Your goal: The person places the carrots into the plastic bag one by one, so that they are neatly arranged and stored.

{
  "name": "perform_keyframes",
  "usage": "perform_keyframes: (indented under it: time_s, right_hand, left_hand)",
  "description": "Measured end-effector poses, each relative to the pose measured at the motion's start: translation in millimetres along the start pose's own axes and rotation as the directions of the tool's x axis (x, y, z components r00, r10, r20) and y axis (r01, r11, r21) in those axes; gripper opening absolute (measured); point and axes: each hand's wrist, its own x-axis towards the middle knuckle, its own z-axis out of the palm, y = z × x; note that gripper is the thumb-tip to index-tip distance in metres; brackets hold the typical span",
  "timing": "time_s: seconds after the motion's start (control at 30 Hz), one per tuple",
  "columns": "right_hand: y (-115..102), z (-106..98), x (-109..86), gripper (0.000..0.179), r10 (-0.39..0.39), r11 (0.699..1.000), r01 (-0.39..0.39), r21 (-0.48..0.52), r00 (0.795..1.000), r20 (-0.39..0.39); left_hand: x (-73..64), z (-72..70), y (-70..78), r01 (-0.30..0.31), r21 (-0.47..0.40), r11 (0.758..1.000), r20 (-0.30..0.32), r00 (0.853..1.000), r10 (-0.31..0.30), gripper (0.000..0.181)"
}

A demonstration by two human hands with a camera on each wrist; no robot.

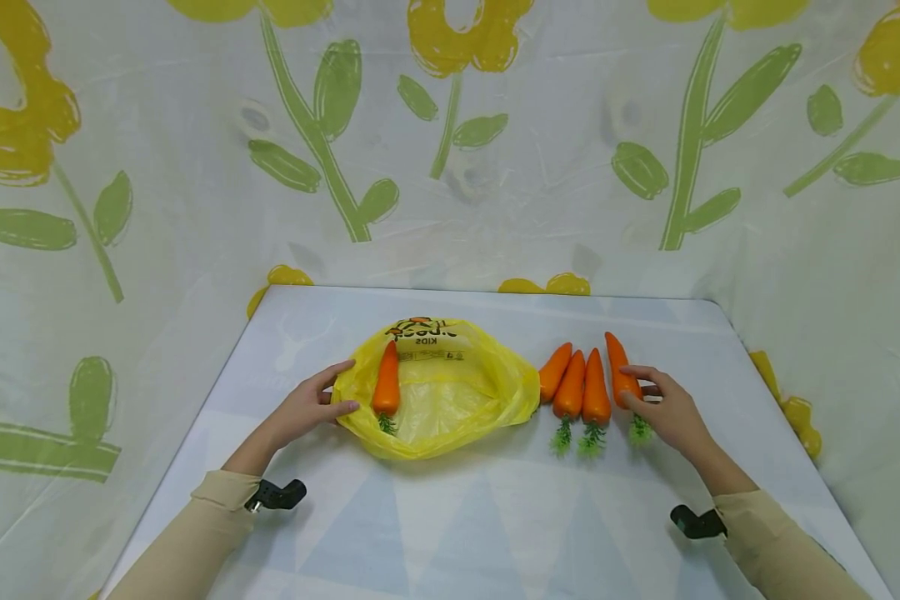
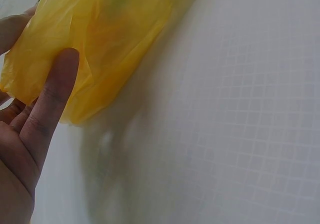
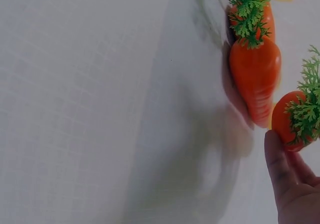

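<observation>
The left sleeve point(image 1: 183, 542) and the right sleeve point(image 1: 783, 550), both beige, reached in from the nearest edge of the table point(image 1: 495, 533). The left hand point(image 1: 300, 412) pinched the rim of a yellow bag point(image 1: 495, 358) between thumb and fingers. The right hand point(image 1: 671, 412) gripped a carrot point(image 1: 617, 367) at its thick end, its feathery green top showing just below the fingers. That carrot was smooth, bright orange and tapered to a point (faintly glossy, too), and it stood just right of three loose carrots point(image 1: 570, 387) lying close together beside the bag. Their tips pointed away from the person, their leafy tops nearer. The bag was thin, crinkled and translucent, with dark print on its far inside wall; one bagged carrot point(image 1: 386, 383) lay inside, toward the left.
</observation>
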Motion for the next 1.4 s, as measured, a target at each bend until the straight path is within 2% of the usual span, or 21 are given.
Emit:
perform_keyframes:
  time_s: [0.27,0.87,1.4]
  right_hand:
    - [0.8,1.5,-1.8,0.054,-0.06,0.998,0.06,0.025,0.998,0.009]
    - [-17.9,10.9,-7.1,0.047,-0.17,0.981,0.17,0.089,0.985,-0.006]
    - [-38.0,14.6,-9.9,0.047,-0.181,0.976,0.178,0.124,0.984,0.009]
  left_hand:
    - [-2.4,0.6,2.8,-0.004,-0.014,1.0,0.004,1.0,0.004,0.085]
    - [-2.7,0.7,3.5,0.002,-0.003,1.0,0.002,1.0,-0.002,0.085]
    - [-1.8,1.1,3.7,-0.011,-0.013,1.0,0.0,1.0,0.011,0.085]
